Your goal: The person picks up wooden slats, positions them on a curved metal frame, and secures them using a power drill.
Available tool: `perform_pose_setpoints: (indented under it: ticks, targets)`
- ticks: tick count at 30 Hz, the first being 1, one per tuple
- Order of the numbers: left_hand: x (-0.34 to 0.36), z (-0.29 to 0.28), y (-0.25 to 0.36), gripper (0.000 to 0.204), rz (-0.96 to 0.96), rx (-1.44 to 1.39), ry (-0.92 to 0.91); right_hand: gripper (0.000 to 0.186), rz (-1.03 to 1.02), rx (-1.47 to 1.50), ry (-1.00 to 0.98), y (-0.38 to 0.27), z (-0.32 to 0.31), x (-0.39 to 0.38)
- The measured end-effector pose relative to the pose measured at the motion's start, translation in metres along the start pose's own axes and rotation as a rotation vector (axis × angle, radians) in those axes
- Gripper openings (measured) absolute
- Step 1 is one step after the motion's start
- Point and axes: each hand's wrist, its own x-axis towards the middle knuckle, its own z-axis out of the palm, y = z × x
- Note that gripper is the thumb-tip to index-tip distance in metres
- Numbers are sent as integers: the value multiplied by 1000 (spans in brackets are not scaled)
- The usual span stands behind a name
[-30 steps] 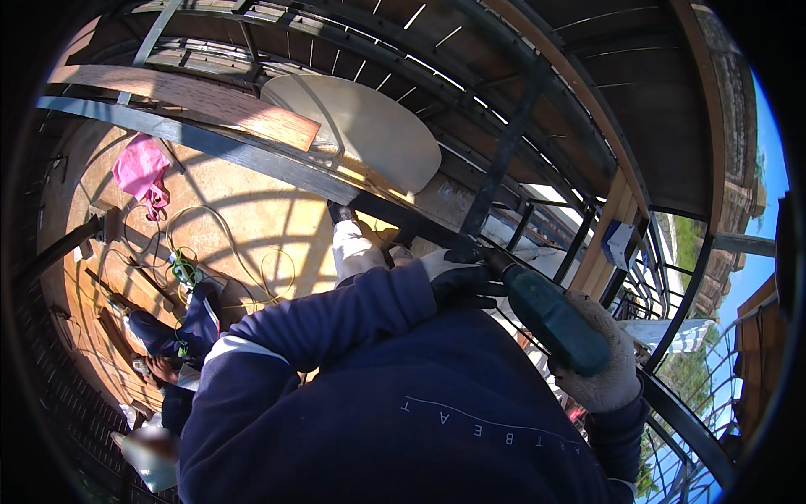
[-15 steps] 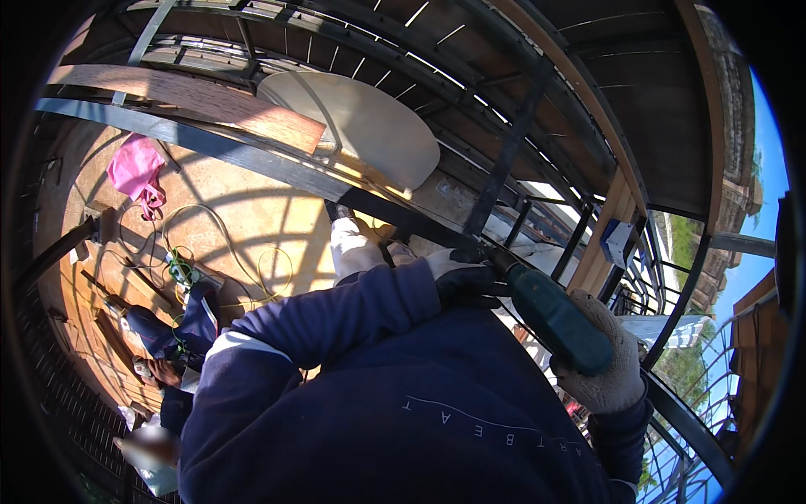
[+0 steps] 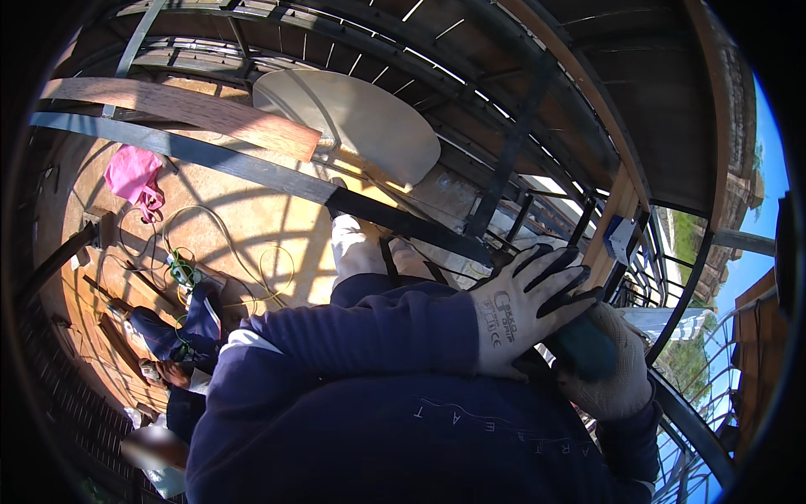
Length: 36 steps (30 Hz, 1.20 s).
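My right hand point(image 3: 620, 361), in a pale knitted glove, is wrapped round a dark green power drill point(image 3: 585, 346) at the right. My left hand point(image 3: 525, 311), in a white and black work glove, lies across the front of the drill with its fingers stretched out. It hides the drill's front end and whatever the tip meets. Just beyond the left hand ends a dark metal bar point(image 3: 411, 225), which runs in from the far left.
A reddish wooden plank point(image 3: 193, 112) lies along the bar. Behind it leans a grey rounded panel point(image 3: 361, 126). A pink bag point(image 3: 134, 174) and looping cables point(image 3: 222, 227) lie on the floor. Another person point(image 3: 180, 395) works at the lower left. Metal railings stand at the right.
My left hand has moved from the drill's tip back over its body, its fingers now stretched out. The right hand keeps its grip, and the drill has shifted slightly toward me.
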Motion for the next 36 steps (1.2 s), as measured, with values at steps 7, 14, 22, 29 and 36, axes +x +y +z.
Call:
perform_pose_setpoints:
  ticks: [7,14,22,29,36]
  targets:
    - [34,35,-21,78,162,-42,-148,61,100,-123,-58,-4,5,7]
    - [40,35,-35,69,238,-78,-21,55,112,-15,-55,-9,-4,17]
    - [42,38,-38,69,267,-120,24,62,209,104,-48,-10,-11,17]
    - [43,31,-37,69,266,-162,4,63,182,94,-48,-20,-16,20]
    - [40,36,-41,69,260,-139,14,63,166,176,-53,-7,-12,21]
